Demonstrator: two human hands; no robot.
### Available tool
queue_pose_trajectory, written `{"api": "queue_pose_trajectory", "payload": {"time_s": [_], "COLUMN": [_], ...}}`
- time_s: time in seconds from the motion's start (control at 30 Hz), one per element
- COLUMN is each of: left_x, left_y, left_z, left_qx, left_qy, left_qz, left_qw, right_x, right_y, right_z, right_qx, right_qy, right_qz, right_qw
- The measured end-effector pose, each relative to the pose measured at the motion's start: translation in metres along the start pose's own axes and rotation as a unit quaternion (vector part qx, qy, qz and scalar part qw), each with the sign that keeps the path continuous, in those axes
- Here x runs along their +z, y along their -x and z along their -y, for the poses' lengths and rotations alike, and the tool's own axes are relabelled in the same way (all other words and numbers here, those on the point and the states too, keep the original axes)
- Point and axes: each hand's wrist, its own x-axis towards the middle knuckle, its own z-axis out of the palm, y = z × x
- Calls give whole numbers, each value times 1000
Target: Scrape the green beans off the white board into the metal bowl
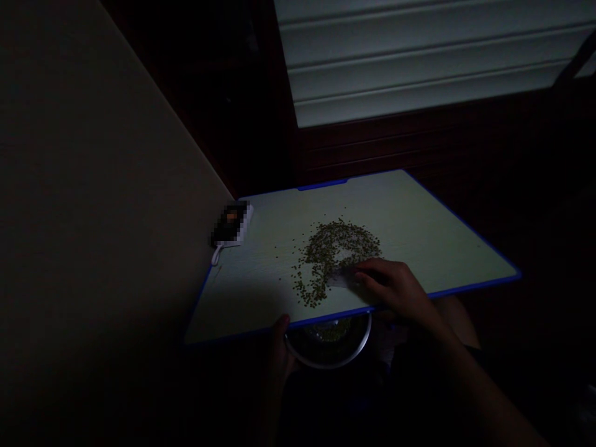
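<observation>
Small greenish-brown seeds or beans lie scattered in a curved patch on a pale tabletop with a blue rim. My right hand pinches a thin, see-through flat piece, perhaps plastic, whose edge rests among the seeds near the front rim. Below that rim is a metal bowl with some of the same greenish seeds inside; the table edge hides its back part. My left hand grips the bowl's left side, its thumb up against the table rim. Darkness hides most of its fingers.
At the table's left corner a phone-like device with a blurred screen and a white strap lies close to a plain wall. Dark wooden furniture and pale slatted panels stand behind. The room is very dim.
</observation>
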Motion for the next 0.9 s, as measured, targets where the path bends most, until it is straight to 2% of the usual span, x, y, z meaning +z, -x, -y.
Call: {"api": "queue_pose_trajectory", "payload": {"time_s": [0.1,0.23,0.53,0.63,0.77,0.9], "left_x": [-3,-4,6,7,6,3], "left_y": [-3,-4,2,1,3,3], "left_z": [0,0,3,4,3,1], "left_qx": [-27,-13,94,124,102,80], "left_qy": [-6,-11,25,39,30,26], "left_qz": [3,1,8,10,10,15], "left_qw": [1000,1000,995,991,994,996], "right_x": [-2,-3,-1,-3,-4,-2], "right_y": [1,3,-1,0,1,1], "right_z": [0,-3,-1,-1,-2,-1], "right_qx": [13,20,1,3,7,-15], "right_qy": [-18,-24,-17,-16,-17,-19], "right_qz": [-19,-32,25,26,14,35], "right_qw": [1000,999,1000,1000,1000,999]}}
